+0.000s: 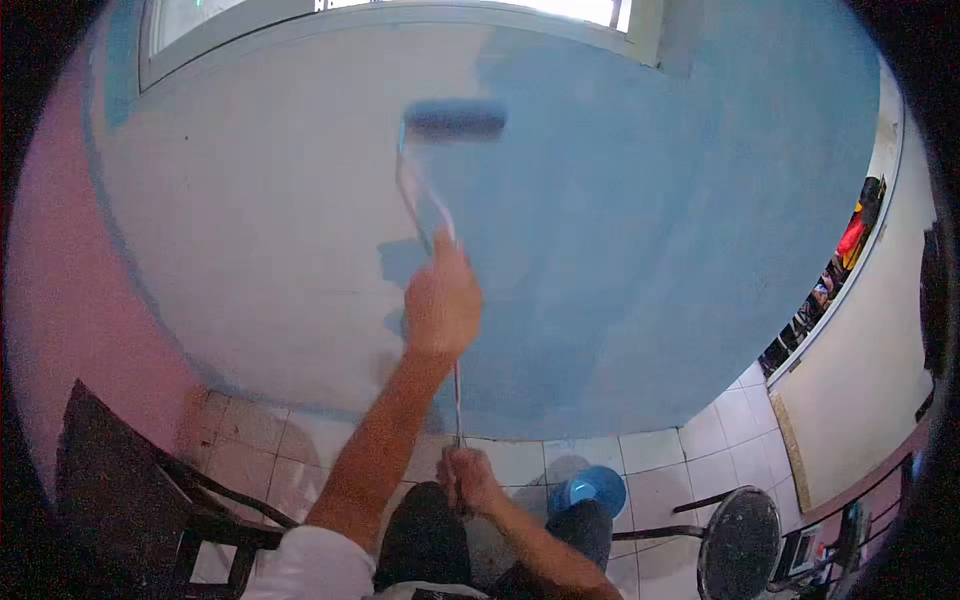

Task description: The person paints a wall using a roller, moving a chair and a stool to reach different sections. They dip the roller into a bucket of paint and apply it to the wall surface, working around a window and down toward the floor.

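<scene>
Long thin metal pole (457, 400) gripped high by left hand (442, 305) and low by right hand (470, 480), fingers closed round it, pressing blue-coated paint roller (455, 120) against half-painted blue wall (640, 250); blue plastic bucket (592, 490) on tiled floor (650, 460) near feet.

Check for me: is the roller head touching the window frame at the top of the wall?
No: the roller head sits on the wall at the edge of the blue paint, clearly below the window frame.

My left hand (443, 305) grips the long pole (456, 390) high up and my right hand (470, 480) holds its lower end, pressing the paint roller (455, 120) against the wall (250, 230) where blue meets unpainted grey, a blue bucket (592, 490) on the tiled floor (690, 450) below
</scene>
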The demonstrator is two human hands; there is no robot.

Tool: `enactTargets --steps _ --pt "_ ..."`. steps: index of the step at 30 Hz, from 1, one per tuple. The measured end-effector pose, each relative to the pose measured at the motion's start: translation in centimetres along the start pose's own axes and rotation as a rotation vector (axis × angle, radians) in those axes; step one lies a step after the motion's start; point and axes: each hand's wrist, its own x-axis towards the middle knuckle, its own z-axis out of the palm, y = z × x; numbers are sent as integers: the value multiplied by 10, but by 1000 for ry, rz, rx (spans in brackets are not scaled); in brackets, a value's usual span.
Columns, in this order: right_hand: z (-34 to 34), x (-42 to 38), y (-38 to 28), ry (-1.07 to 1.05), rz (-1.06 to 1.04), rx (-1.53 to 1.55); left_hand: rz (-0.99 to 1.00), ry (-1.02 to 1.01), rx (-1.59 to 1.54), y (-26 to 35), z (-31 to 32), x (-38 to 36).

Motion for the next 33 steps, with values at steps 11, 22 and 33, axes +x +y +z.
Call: enactTargets --steps 11,22,33 --pt "-20 -35 168 8 112 141 -139 -155 90 -80 73 -78" --pt "-3 62 -86 -91 -83 -3 141 179 -19 48 -35 73" --pt "-35 1 72 77 43 -105 -94 -95 70 -31 56 -37"
